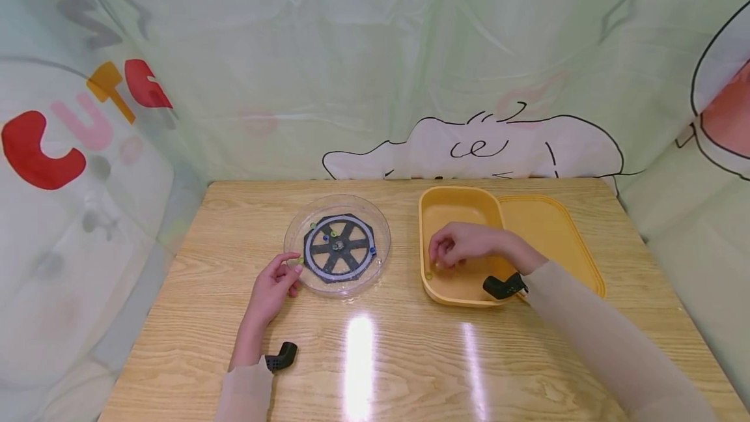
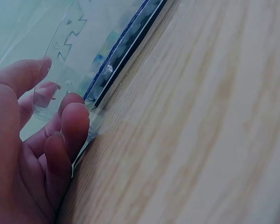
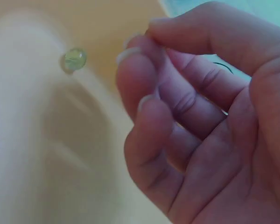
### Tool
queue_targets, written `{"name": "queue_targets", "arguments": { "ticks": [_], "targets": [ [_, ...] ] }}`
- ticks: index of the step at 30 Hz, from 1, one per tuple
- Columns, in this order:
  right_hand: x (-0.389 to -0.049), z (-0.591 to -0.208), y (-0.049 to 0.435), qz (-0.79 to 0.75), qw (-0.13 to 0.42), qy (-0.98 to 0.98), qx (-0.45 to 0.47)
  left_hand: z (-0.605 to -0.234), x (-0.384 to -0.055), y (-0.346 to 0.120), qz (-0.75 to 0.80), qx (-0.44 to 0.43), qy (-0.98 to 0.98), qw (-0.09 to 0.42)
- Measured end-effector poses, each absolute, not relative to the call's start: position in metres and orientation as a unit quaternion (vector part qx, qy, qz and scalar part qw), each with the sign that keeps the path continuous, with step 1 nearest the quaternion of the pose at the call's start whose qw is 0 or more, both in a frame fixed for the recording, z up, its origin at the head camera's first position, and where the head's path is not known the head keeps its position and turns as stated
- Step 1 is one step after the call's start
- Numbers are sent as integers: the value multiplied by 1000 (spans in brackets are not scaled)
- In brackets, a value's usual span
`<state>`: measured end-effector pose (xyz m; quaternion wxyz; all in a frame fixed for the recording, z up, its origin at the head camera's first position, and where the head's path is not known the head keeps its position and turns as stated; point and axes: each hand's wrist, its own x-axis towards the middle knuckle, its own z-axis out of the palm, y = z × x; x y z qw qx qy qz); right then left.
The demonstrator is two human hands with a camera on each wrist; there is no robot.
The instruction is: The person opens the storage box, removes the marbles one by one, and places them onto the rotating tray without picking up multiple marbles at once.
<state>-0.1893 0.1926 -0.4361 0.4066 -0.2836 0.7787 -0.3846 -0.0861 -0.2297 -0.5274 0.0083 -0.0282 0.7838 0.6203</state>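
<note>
My left hand is at the left edge of a clear round dish, thumb and fingers gripping its rim. Several small green and blue marbles lie in the dish, among them a green marble and a blue marble. Its clear wall shows beside the fingers in the left wrist view. Inside a yellow plastic box, my right hand hangs with loosely bent fingers and no marble visible between them. A yellow-green marble lies on the box floor just off its fingertips.
A dark octagonal piece with a spoked wheel pattern shows through the dish. The box's flat yellow lid lies to its right. A printed cloth hangs behind the wooden table. Each wrist wears a black device.
</note>
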Motion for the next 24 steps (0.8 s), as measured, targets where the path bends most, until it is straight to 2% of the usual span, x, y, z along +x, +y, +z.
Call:
{"name": "queue_targets", "arguments": {
  "ticks": [11,24],
  "targets": [
    [-188,-424,200,-459,373,752,-290,-523,-88,-227,618,-33,786,14],
    [-180,-405,177,-492,287,765,-300,-524,-85,-228,617,-38,786,17]
  ]
}}
